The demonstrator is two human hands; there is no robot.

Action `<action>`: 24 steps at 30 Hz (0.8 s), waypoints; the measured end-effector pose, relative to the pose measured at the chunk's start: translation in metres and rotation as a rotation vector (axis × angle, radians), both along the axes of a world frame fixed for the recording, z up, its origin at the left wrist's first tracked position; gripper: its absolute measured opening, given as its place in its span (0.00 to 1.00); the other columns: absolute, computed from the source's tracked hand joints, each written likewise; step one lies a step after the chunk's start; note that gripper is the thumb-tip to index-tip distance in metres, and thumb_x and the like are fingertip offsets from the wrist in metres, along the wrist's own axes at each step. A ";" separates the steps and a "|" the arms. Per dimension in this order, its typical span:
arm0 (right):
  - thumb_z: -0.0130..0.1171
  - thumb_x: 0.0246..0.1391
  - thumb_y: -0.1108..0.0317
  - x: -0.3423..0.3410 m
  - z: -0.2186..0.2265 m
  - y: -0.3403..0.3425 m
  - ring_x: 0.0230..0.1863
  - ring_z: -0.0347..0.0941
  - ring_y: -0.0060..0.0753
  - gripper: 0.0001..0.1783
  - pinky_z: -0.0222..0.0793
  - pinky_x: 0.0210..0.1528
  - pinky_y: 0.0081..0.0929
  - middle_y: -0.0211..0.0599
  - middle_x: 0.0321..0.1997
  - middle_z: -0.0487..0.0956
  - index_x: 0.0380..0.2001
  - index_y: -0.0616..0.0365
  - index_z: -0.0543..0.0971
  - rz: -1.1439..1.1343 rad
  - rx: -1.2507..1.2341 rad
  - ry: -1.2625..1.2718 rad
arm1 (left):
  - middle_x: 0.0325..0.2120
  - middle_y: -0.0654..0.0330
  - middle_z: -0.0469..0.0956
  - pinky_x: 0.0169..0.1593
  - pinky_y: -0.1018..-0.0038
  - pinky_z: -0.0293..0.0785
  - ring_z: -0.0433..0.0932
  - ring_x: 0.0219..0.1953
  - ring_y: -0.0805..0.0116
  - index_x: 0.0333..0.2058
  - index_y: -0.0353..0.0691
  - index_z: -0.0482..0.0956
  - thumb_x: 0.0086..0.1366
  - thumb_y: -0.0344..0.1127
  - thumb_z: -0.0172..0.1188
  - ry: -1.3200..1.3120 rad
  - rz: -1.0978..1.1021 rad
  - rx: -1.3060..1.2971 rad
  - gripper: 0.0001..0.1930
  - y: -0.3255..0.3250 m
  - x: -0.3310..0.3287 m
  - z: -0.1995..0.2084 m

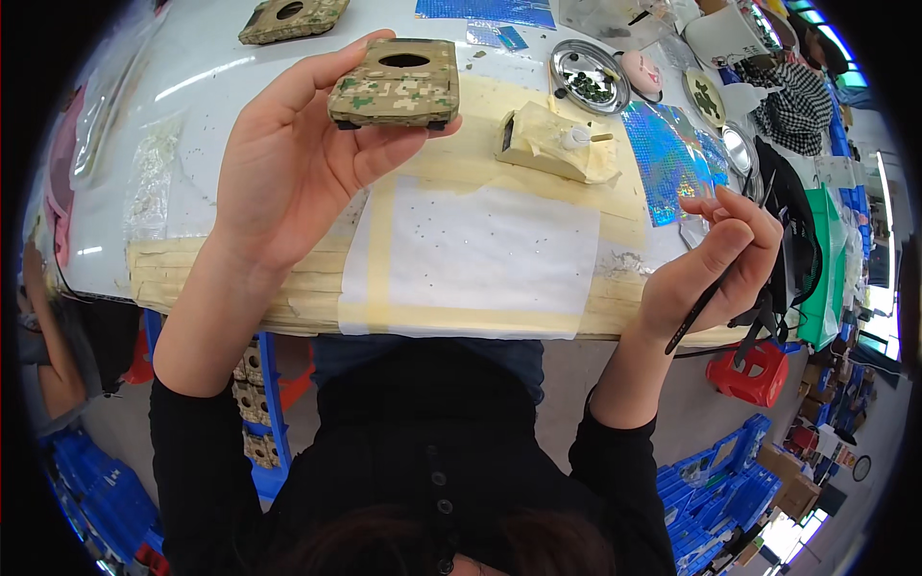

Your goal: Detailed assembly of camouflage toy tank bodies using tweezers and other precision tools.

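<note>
My left hand point(288, 163) is raised over the table, its fingers closed round a toy tank hull point(408, 91) in pixelated camouflage. The hull's flat top has a round dark hole and faces up. At the right, my right hand point(715, 259) is closed on black tweezers point(699, 312); their rear end sticks out below the palm, and the fingers partly hide the rest. Between the hands, a white sheet point(499, 254) scattered with tiny dark specks lies taped to the table. Beyond it stands a tape-covered block point(552, 144) with a small white-capped piece on top.
Another camouflage hull point(293, 19) rests at the far left. A round metal dish point(588, 77) holds small dark green parts. Shiny blue holographic sheets point(663, 163) lie at the right, near a black bag point(792, 230). A red stool point(749, 374) stands below the table's right edge.
</note>
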State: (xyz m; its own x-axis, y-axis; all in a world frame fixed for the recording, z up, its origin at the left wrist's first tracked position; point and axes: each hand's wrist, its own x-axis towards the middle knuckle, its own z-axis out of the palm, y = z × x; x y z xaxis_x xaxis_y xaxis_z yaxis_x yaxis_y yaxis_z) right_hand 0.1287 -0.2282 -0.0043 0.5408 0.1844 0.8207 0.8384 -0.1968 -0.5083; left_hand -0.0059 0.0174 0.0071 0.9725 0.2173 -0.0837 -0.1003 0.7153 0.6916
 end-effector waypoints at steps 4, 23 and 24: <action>0.46 0.62 0.59 -0.001 0.001 -0.001 0.28 0.66 0.22 0.17 0.61 0.33 0.18 0.35 0.31 0.71 0.33 0.65 0.73 -0.054 0.014 0.087 | 0.52 0.40 0.67 0.42 0.74 0.82 0.74 0.48 0.46 0.61 0.29 0.51 0.69 0.37 0.36 0.018 -0.013 -0.002 0.25 -0.002 -0.001 0.003; 0.70 0.35 0.66 -0.039 -0.016 -0.032 0.34 0.76 0.33 0.14 0.74 0.34 0.27 0.31 0.31 0.80 0.30 0.55 0.82 0.353 -0.557 -0.087 | 0.57 0.34 0.56 0.38 0.72 0.84 0.75 0.46 0.44 0.63 0.27 0.40 0.69 0.38 0.34 0.011 -0.059 -0.043 0.29 -0.008 -0.001 0.010; 0.70 0.36 0.66 -0.038 -0.017 -0.031 0.34 0.76 0.32 0.14 0.74 0.34 0.27 0.30 0.31 0.80 0.30 0.54 0.82 0.356 -0.571 -0.113 | 0.58 0.34 0.55 0.38 0.72 0.84 0.75 0.46 0.44 0.63 0.27 0.40 0.69 0.38 0.34 0.014 -0.054 -0.040 0.29 -0.007 0.000 0.010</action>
State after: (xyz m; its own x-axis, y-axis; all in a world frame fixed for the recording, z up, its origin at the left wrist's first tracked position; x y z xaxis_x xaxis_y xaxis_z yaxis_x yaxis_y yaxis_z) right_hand 0.0909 -0.2590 -0.0214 0.2838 0.7559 0.5900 0.9436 -0.1107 -0.3121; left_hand -0.0062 0.0099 0.0174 0.9815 0.1604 -0.1045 -0.0514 0.7467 0.6631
